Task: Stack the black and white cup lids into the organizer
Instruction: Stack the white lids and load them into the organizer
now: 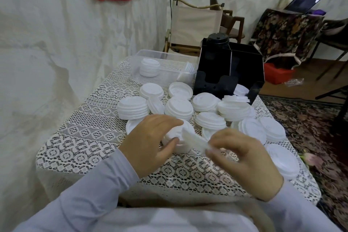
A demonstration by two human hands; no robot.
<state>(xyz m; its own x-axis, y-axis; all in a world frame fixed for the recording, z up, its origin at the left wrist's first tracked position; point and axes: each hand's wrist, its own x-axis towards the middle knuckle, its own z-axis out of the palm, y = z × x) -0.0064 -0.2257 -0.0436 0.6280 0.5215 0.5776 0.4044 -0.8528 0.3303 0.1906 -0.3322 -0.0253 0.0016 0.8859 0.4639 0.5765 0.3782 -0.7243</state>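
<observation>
1. Short stacks of white round thin-plastic cup lids are spread over the white lace tablecloth; a few more are seen in the clear rectangular plastic tub behind them.
2. The left hand is curled over a low stack of white lids resting on the cloth, with the fingers on its far side and the thumb on its near side.
3. A single white lid is held tilted just beside that stack, apparently about to be nested onto it.
4. The black open-topped box-shaped organizer is set at the table's far edge. A column of black lids is seen in its rear left compartment, and the front slots appear unfilled.
5. The right hand is pinched on the tilted lid's rim between thumb and fingertips.
6. The lids are judged light, thin, springy and smooth. Single lids are best taken at the stiffer rim, and stacks clasped by opposite sides, since they may slide or crush under pressure.
</observation>
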